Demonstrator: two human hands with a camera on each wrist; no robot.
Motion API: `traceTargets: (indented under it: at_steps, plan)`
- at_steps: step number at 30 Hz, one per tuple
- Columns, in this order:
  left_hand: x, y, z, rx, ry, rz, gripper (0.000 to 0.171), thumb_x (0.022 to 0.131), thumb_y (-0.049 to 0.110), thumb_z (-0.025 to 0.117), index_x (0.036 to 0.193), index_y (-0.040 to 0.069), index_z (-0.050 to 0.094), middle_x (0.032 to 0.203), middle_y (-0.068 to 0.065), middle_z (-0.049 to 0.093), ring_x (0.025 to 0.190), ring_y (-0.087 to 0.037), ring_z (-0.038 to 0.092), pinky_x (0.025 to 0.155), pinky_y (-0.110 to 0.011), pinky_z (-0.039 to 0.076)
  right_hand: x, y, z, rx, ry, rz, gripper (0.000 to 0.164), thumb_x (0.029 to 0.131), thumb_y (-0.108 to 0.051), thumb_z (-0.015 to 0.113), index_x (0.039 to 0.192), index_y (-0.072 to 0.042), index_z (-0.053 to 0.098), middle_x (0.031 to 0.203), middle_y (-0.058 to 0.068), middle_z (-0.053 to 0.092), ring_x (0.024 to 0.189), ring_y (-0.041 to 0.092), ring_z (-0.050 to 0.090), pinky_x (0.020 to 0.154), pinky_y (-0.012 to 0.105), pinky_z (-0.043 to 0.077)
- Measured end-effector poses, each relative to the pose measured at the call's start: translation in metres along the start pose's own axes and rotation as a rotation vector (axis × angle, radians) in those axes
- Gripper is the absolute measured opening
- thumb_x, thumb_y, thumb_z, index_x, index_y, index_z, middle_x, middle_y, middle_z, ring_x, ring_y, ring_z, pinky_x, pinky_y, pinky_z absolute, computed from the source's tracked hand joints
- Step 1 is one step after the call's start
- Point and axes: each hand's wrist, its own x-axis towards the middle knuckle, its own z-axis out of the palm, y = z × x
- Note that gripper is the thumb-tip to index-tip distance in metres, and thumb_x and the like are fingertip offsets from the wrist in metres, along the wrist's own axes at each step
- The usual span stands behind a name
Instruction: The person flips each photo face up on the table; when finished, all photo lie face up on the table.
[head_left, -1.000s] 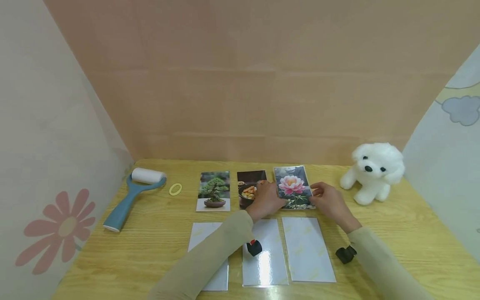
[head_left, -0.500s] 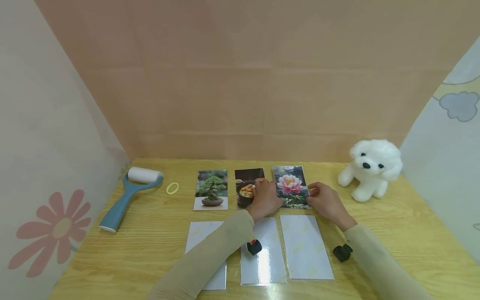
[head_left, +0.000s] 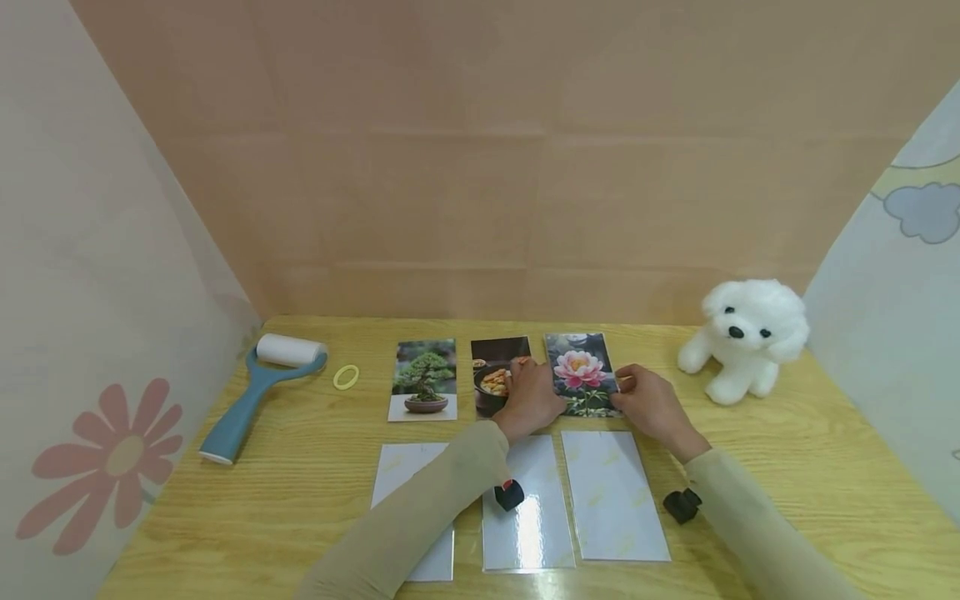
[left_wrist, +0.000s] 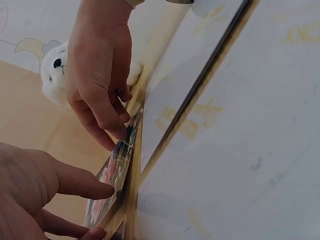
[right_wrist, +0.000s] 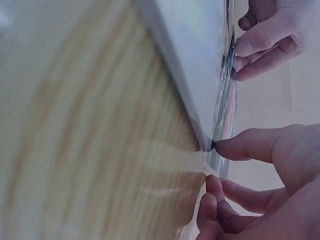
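A picture card of a pink flower (head_left: 581, 371) lies at the back of the wooden table, with a glossy clear edge. My right hand (head_left: 656, 408) is at its lower right corner, thumb and index finger (right_wrist: 212, 185) pinching there. My left hand (head_left: 531, 400) lies across the lower part of a food picture card (head_left: 491, 379). Its thumb (left_wrist: 95, 185) reaches straight to the flower card's lower left edge, and its other fingers extend over the food card, partly hiding it. A bonsai picture card (head_left: 425, 379) lies left of these, untouched.
Three white-faced sheets lie in a nearer row: a left sheet (head_left: 408, 467) partly under my left sleeve, a shiny middle sheet (head_left: 536, 500), and a right sheet (head_left: 615, 496). A blue-handled roller (head_left: 258, 400) and yellow ring (head_left: 347, 377) lie left. A white plush dog (head_left: 750, 342) sits right.
The whole head view has shifted slightly. Both hands stay at the flower card's lower edges, and the card has barely moved.
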Motion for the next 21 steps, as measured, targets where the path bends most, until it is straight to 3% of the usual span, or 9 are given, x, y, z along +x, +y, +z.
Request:
traceTargets:
  at_steps: [5,11,15,18,21]
  plan:
    - [0.0003,-0.0015,-0.0004,-0.015,-0.009,-0.004,0.021,0.085,0.018,0.08,0.093,0.001,0.071,0.104,-0.011,0.059,0.119,-0.033,0.04,0.112,-0.062,0.025,0.0014,0.0007,0.0018,-0.019,-0.012,-0.011,0.039,0.091,-0.009,0.066,0.122,0.014,0.059,0.105,0.025,0.065,0.092,0.035,0.061,0.077,0.048,0.052]
    - [0.001,-0.0031,0.0007,-0.007,-0.005,0.008,0.021,0.085,0.018,0.079,0.074,0.006,0.066,0.095,-0.008,0.058,0.117,-0.033,0.041,0.111,-0.065,0.024,0.002,0.0004,0.0032,-0.022,-0.018,-0.006,0.04,0.09,-0.009,0.067,0.122,0.014,0.059,0.106,0.026,0.064,0.091,0.035,0.061,0.076,0.048,0.053]
    - [0.0009,-0.0033,0.0003,-0.012,-0.006,0.009,0.022,0.085,0.017,0.077,0.071,0.007,0.065,0.094,-0.008,0.058,0.114,-0.033,0.041,0.11,-0.066,0.024,0.002,-0.0001,0.0037,-0.021,-0.019,-0.007,0.04,0.09,-0.009,0.067,0.122,0.014,0.059,0.106,0.026,0.064,0.092,0.036,0.061,0.077,0.049,0.053]
    - [-0.0004,-0.0029,-0.0019,-0.02,-0.001,0.009,0.016,0.086,0.018,0.076,0.082,0.004,0.07,0.103,-0.011,0.06,0.12,-0.034,0.04,0.11,-0.065,0.025,0.0015,0.0,0.0032,-0.017,-0.02,-0.011,0.04,0.09,-0.01,0.068,0.122,0.014,0.059,0.106,0.027,0.065,0.093,0.036,0.062,0.078,0.05,0.053]
    - [-0.0029,-0.0028,-0.0053,-0.025,0.02,0.016,0.026,0.089,0.022,0.074,0.105,0.001,0.073,0.113,-0.012,0.061,0.121,-0.034,0.043,0.107,-0.058,0.032,0.0002,-0.0001,0.0014,-0.021,-0.011,-0.018,0.04,0.092,-0.011,0.066,0.122,0.014,0.059,0.106,0.026,0.065,0.092,0.036,0.063,0.076,0.049,0.053]
